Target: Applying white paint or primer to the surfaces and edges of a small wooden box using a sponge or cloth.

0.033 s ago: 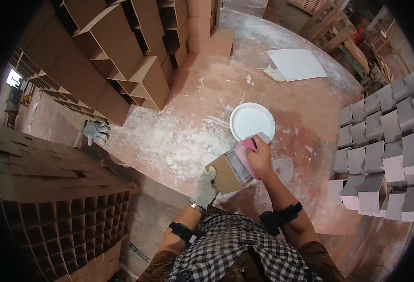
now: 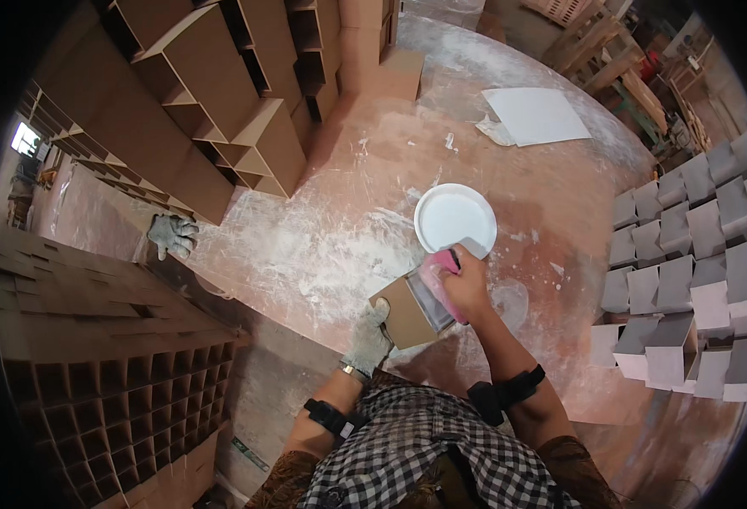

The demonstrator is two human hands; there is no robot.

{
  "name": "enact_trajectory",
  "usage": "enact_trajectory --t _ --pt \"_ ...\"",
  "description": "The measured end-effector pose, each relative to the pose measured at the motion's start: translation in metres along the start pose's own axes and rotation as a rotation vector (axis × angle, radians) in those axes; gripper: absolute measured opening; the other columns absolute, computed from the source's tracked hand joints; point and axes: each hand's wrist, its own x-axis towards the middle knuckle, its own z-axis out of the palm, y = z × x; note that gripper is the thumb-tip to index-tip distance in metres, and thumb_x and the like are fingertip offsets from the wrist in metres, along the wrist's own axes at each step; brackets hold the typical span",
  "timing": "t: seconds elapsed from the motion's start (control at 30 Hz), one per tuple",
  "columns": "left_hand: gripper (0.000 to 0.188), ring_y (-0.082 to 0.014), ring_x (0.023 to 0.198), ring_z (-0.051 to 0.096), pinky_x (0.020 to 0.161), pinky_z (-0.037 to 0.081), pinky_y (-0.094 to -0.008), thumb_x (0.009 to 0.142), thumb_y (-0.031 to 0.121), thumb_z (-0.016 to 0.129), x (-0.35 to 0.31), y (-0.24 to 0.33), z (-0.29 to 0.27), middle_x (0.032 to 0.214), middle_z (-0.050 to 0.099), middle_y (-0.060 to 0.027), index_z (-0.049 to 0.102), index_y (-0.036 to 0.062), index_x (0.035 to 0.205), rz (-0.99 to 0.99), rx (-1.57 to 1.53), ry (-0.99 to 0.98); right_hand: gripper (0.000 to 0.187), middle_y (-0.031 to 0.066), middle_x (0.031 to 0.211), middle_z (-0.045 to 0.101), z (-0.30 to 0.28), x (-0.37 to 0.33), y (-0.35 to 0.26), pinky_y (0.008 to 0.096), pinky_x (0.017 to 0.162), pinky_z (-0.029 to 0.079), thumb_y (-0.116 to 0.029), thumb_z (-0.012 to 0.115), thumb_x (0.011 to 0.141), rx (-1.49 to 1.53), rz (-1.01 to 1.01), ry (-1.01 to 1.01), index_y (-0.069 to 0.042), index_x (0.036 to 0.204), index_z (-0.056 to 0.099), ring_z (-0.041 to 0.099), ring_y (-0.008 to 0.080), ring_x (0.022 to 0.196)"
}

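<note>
My left hand [image 2: 368, 336], in a pale work glove, grips the near left edge of a small brown cardboard box [image 2: 409, 317], its thumb lying on top. The box rests at a slant near the front edge of the table. Bare and closed, my right hand [image 2: 468, 288] holds a pink-handled tool [image 2: 437, 278] against the box's right part, where a greyish wet-looking strip [image 2: 427, 303] shows. The kind of tool is hard to make out under my fingers. Just beyond it stands a round white tub [image 2: 450, 219] of white stuff, partly shaded at its near side.
Tall stacks of brown cardboard boxes [image 2: 212, 76] stand at the far left. A divided brown stack [image 2: 128, 382] rises at the near left. Grey-and-white boxes [image 2: 687, 280] are piled at right. A loose glove [image 2: 172, 236] and white sheet [image 2: 539, 117] lie on the white-smeared table [image 2: 331, 246].
</note>
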Motion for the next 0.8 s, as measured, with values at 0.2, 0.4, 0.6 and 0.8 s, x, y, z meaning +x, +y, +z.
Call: enact_trajectory --t 0.2,0.4,0.6,0.8 --pt "0.042 -0.0222 0.109 0.053 0.093 0.047 -0.0385 0.09 0.022 0.055 0.002 -0.004 -0.003 0.119 0.054 -0.0118 0.045 0.0002 0.124 0.066 -0.013 0.084 0.018 0.0175 0.075 0.059 -0.007 -0.008 -0.014 0.0367 0.063 0.045 -0.012 0.063 0.074 0.058 -0.2 -0.192 -0.002 0.087 0.056 0.058 0.0334 0.071" --pt "0.04 -0.0235 0.109 0.053 0.094 0.046 -0.039 0.089 0.017 0.056 0.011 -0.005 0.015 0.118 0.054 -0.0119 0.046 0.0004 0.123 0.124 0.011 0.071 0.019 0.0229 0.083 0.062 -0.018 0.023 0.007 0.044 0.071 0.046 -0.012 0.06 0.073 -0.201 0.062 0.047 -0.001 0.088 0.058 0.059 0.0398 0.08" --pt "0.039 -0.0255 0.108 0.053 0.093 0.046 -0.0407 0.087 0.02 0.059 0.012 -0.006 0.017 0.116 0.055 -0.0124 0.048 0.0019 0.12 0.086 -0.09 0.094 0.021 0.0245 0.084 0.062 -0.03 0.015 -0.007 0.0474 0.074 0.046 -0.015 0.054 0.072 -0.409 0.103 -0.031 -0.001 0.086 0.061 0.059 0.042 0.084" --pt "0.039 -0.0258 0.104 0.056 0.091 0.048 -0.0409 0.087 0.023 0.059 0.008 -0.006 0.025 0.114 0.055 -0.013 0.049 0.0021 0.118 0.132 -0.005 0.11 0.022 0.0235 0.083 0.062 -0.052 -0.023 0.014 0.0462 0.073 0.046 -0.02 0.058 0.071 -0.434 0.152 -0.158 -0.002 0.084 0.061 0.059 0.0411 0.083"
